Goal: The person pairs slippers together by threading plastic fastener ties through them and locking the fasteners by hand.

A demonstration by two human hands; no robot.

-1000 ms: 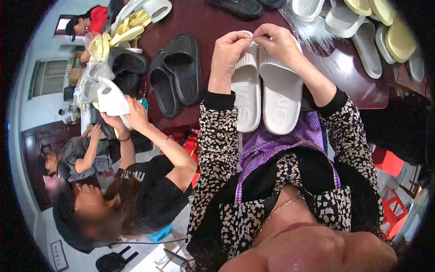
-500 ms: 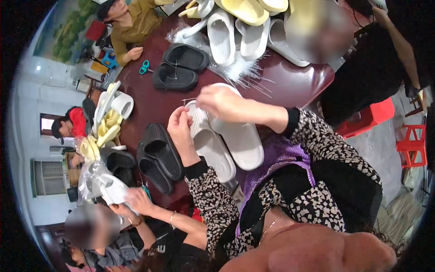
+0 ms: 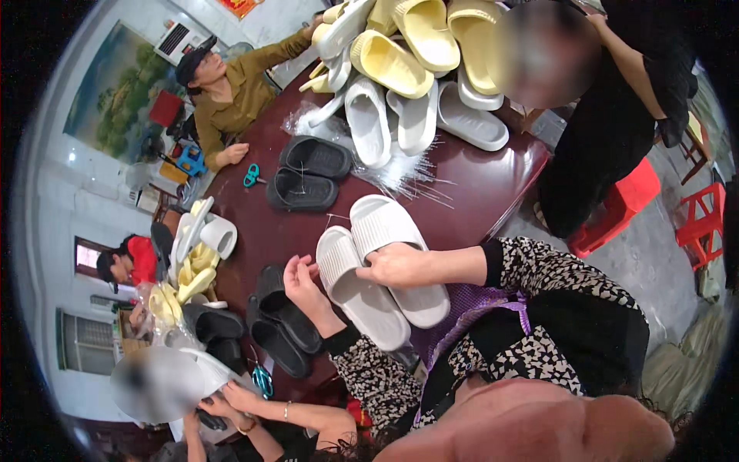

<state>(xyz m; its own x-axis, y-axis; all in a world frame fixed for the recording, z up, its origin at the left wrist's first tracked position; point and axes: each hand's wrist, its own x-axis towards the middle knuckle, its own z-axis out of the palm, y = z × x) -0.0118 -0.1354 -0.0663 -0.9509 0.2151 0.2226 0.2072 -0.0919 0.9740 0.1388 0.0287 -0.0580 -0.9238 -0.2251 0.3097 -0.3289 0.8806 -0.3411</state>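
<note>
A pair of white slippers [image 3: 381, 266] lay side by side, soles up, at the near edge of the dark red table [image 3: 493, 185], right in front of the person. The right hand [image 3: 396, 266] rested across the 2 soles, fingers curled loosely and pressing down on them. The left hand [image 3: 300, 281] sat just beside the left slipper, its fingertips pinched together at the slipper's edge; what they pinched was too small to tell. To the left of that hand lay a pair of black slippers [image 3: 277, 319], and another black pair [image 3: 308, 173] lay farther up the table beside teal scissors [image 3: 251, 176]. A bundle of clear plastic ties [image 3: 408, 173] was spread near the middle. Beyond it rose a heap of white and yellow slippers [image 3: 408, 69]. Other people sat around the table.
</note>
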